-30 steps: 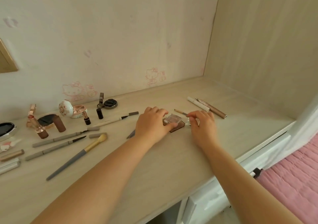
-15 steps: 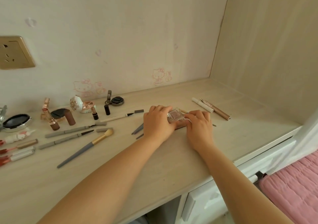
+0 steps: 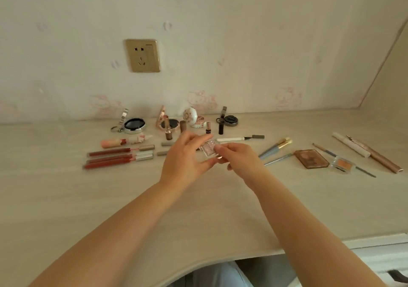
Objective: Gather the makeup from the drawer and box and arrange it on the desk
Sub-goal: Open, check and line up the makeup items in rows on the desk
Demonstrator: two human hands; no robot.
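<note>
Makeup lies in loose rows along the back of the desk [image 3: 198,209]; the piece in hand is a small clear pan [image 3: 209,147] of pale shimmer, held above the wood in front of the middle of the rows. Both hands are clamped on it: the left hand [image 3: 185,156] cups it from the side and beneath, the right hand [image 3: 238,156] pinches its near corner with thumb and finger.

It looks like a placing step. Done well, I'd keep the pan level, carry it low and set it flat in a bare patch, square to its neighbours, rather than dropping it among the thin pencils, which would roll. The brown palette [image 3: 311,158] and the orange pan [image 3: 343,164] to the right seem the natural company.

As for containers, three open compacts stand near the wall: a silver one [image 3: 133,125] showing a dark cushion, a rose-gold one [image 3: 170,122] with a dark pan, a black one [image 3: 229,120]. A round white case [image 3: 194,117] is ajar; its filling can't be told. No drawer or box is visible.
</note>
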